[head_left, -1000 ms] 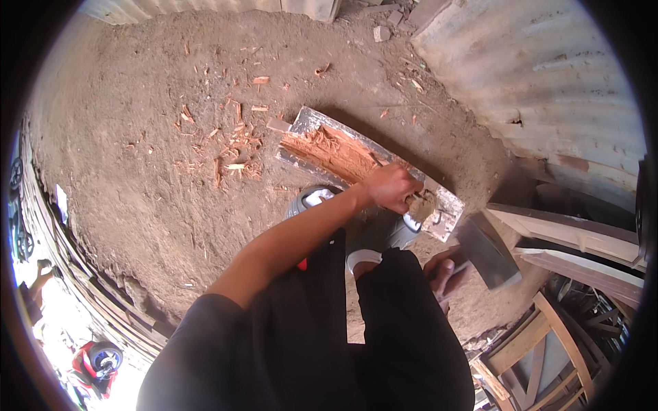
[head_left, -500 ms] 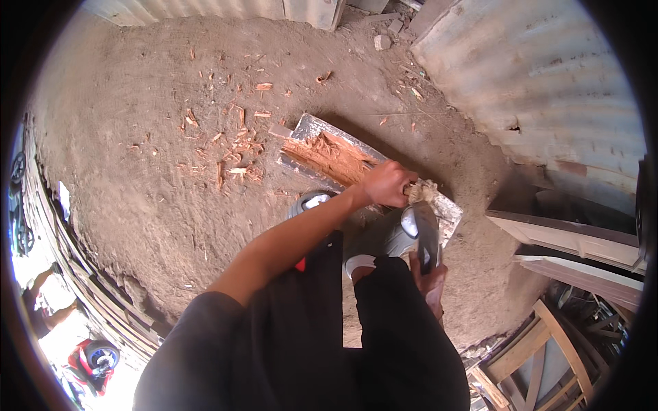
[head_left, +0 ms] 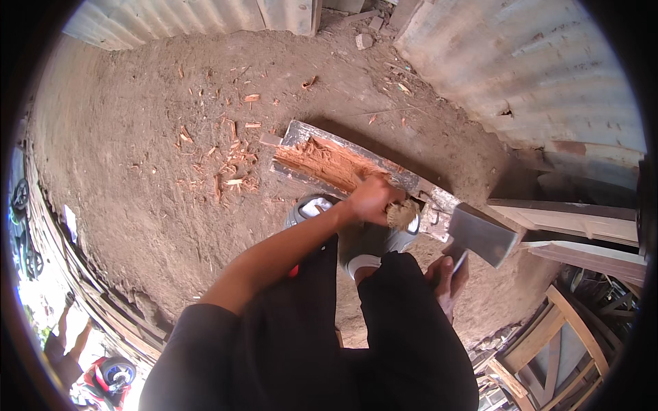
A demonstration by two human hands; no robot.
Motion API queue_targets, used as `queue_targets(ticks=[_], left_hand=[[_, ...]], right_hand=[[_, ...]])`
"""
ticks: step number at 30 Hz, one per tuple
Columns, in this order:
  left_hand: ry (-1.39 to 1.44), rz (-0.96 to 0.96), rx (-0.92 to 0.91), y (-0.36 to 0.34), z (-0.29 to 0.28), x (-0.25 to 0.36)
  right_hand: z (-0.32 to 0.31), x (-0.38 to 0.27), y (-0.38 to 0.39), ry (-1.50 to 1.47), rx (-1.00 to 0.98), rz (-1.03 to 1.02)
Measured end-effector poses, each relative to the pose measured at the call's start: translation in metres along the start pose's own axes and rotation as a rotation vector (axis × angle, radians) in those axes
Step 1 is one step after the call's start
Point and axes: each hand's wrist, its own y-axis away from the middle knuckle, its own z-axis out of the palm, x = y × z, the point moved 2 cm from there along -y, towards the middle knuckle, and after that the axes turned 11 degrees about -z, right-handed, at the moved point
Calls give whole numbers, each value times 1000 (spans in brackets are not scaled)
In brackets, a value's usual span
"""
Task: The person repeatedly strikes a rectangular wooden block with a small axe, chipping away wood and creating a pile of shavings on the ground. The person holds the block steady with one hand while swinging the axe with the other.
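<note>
A weathered timber beam (head_left: 317, 125) lies slantwise on the dirt before me, with a long rough hollow of reddish, splintered wood cut into it. My left hand (head_left: 370, 200) is closed around a chisel whose mushroomed, frayed butt (head_left: 402, 214) sticks out beside the fist; its blade is mostly hidden, pointing into the hollow. My right hand (head_left: 449, 279) grips the handle of a hatchet. The broad grey hatchet head (head_left: 482, 236) is off the beam's near right end, apart from the chisel. A bent metal piece (head_left: 436, 216) shows on that end.
Wood chips (head_left: 236, 161) are scattered left of the beam. My shoes (head_left: 308, 209) stand against its near side. A corrugated metal wall (head_left: 521, 89) rises at right, above stacked boards (head_left: 576, 222) and a wooden frame (head_left: 541, 342). Lower left are a person (head_left: 65, 363) and a red motorbike (head_left: 110, 380).
The hatchet has swung away from the chisel butt, out to the right, and its broad face now shows. My left hand keeps its hold on the chisel.
</note>
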Motion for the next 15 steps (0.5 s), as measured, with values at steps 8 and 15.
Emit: queue_targets(ticks=[8, 15], left_hand=[[-97, 159, -94, -7, 6, 24], [-529, -383, 402, 46, -49, -101]], right_hand=[[2, -13, 5, -234, 265, 249], [1, 2, -3, -289, 110, 221]])
